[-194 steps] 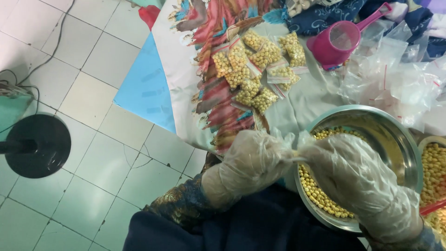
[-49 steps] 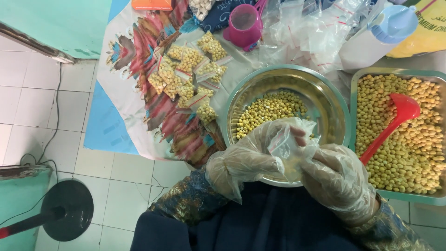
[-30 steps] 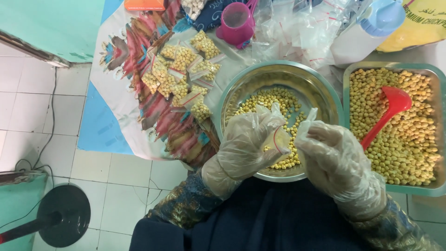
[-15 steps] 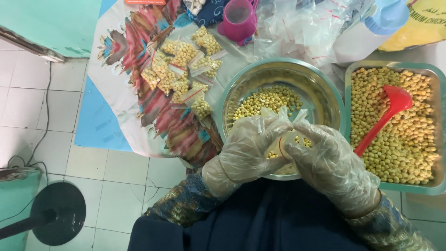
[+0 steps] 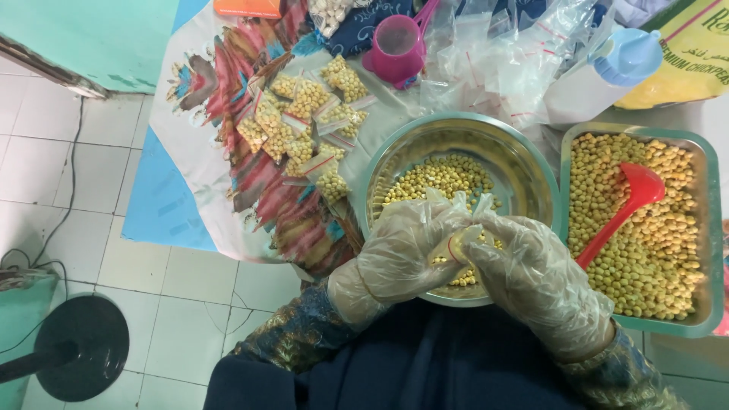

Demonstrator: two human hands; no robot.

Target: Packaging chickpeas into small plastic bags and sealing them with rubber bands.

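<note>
Both hands pinch one small clear plastic bag between them, left hand and right hand closed on it from either side, each in a thin crinkly see-through glove. Bag sits just above the near rim of a round shiny steel bowl, which holds a shallow layer of pale yellow round chickpeas; what is inside the bag is hard to tell. Just right of the bowl, a rectangular metal tray is filled with the same chickpeas, and a glossy red plastic scoop lies in it, handle slanting toward the right hand. Beyond the bowl to the left, a heap of small filled packets with red strip tops lies on a colourful printed cloth. Further back: a pink plastic cup on its side, a loose pile of empty clear bags, a white bottle with pale blue cap, and a yellow sack.
</note>
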